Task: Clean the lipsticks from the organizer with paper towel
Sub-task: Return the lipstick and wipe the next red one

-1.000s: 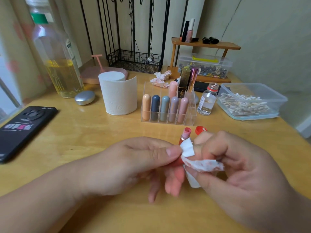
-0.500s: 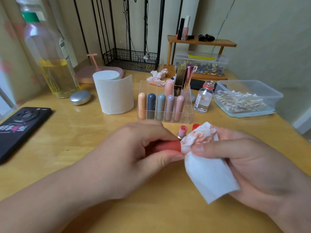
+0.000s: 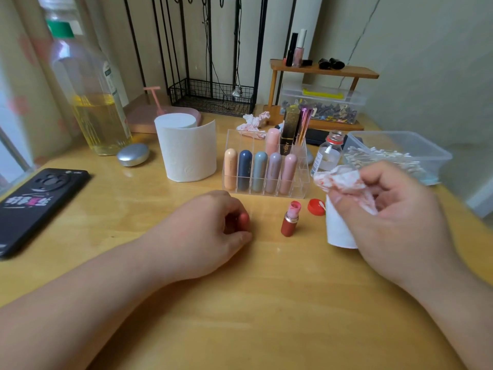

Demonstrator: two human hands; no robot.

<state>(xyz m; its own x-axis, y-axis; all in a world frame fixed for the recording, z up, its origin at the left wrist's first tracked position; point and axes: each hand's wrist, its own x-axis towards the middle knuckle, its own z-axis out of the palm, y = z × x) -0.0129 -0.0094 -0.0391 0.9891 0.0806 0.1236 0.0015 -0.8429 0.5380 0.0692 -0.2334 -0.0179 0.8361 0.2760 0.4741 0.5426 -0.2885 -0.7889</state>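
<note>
The left hand [image 3: 210, 233] grips a red lipstick tube [image 3: 244, 219], and the right hand [image 3: 397, 212] pinches a stained white paper towel [image 3: 342, 182]. The pastel lipsticks [image 3: 260, 170] in the clear acrylic organizer [image 3: 302, 184] apparently await cleaning.

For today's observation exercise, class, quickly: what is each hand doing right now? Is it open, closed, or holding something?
Left hand: fingers curled round a red lipstick piece.
Right hand: pinches the stained paper towel.

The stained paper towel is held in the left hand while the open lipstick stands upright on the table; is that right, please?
Not quite: the head view shows the stained paper towel held in the right hand, not the left hand. The open lipstick does stand upright on the table.
</note>
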